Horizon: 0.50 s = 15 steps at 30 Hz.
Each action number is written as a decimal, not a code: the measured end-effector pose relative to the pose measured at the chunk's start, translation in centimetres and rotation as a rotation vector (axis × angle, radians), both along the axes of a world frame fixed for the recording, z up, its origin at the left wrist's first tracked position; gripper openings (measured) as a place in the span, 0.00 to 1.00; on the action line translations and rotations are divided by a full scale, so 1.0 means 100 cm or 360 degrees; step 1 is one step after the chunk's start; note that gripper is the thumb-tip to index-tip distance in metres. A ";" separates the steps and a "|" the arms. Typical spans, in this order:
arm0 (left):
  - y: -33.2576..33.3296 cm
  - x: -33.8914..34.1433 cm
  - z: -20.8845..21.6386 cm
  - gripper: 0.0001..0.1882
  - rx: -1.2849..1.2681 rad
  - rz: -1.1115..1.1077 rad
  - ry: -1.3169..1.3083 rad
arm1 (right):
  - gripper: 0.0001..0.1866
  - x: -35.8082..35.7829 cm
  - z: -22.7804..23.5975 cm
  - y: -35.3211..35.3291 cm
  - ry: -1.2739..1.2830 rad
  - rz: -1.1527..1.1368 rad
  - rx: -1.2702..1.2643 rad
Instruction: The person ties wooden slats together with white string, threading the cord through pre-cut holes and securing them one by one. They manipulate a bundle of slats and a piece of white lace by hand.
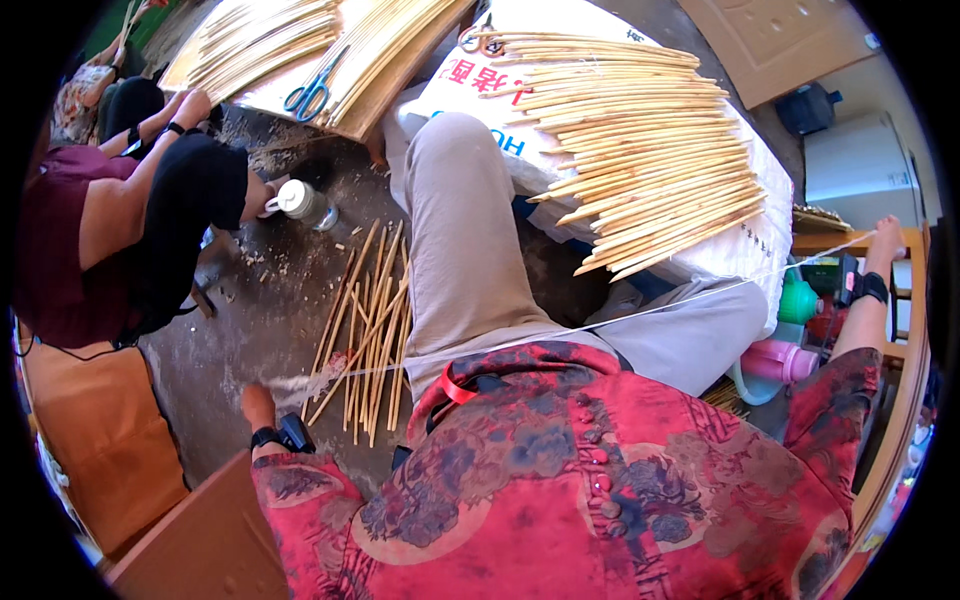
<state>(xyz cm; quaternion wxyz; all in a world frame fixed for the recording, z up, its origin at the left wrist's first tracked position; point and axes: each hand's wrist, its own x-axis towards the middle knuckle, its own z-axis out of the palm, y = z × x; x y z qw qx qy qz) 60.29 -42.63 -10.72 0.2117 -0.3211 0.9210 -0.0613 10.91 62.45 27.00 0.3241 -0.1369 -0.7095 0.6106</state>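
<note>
From afar, I see the right hand [887, 242] closed on thin white string [700, 290]. I cannot tell the finger grip of the left hand [258, 407]

The floor [195, 390] is dark grey and smooth, and small pale scraps are scattered over it. At the upper left stands a low wooden table [366, 118], on which the light falls brightly. At the upper right there is a brown panel [770, 45] with raised pattern, and near it a white cabinet [860, 160] before a pale wall [887, 85]. A wooden frame [912, 365] bends along the right rim; an orange-brown surface [105, 430] lies at the left.
</note>
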 end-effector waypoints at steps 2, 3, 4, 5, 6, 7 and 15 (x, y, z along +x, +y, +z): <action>-0.008 -0.005 -0.007 0.13 -0.0045 -0.0003 -0.0016 | 0.02 -0.003 -0.007 0.018 -0.0099 -0.0064 0.0123; -0.017 -0.001 -0.013 0.13 -0.0075 0.0024 -0.0064 | 0.03 0.001 -0.009 0.027 -0.0177 -0.0117 0.0199; -0.025 0.008 -0.014 0.13 -0.0109 0.0068 -0.0111 | 0.03 -0.006 -0.016 0.034 -0.0248 -0.0137 0.0274; -0.001 -0.012 -0.001 0.12 -0.0119 0.0355 0.0011 | 0.04 0.000 -0.008 0.045 -0.0309 -0.0201 0.0402; 0.028 -0.035 0.026 0.12 -0.0145 0.0643 0.0132 | 0.05 0.008 -0.002 0.057 -0.0377 -0.0263 0.0519; 0.028 -0.040 0.038 0.11 -0.0095 0.0664 0.0056 | 0.06 0.009 -0.004 0.066 -0.0455 -0.0305 0.0609; 0.056 -0.098 -0.019 0.13 0.0509 -0.0264 0.0292 | 0.13 -0.017 -0.017 0.091 -0.1122 -0.0437 0.1562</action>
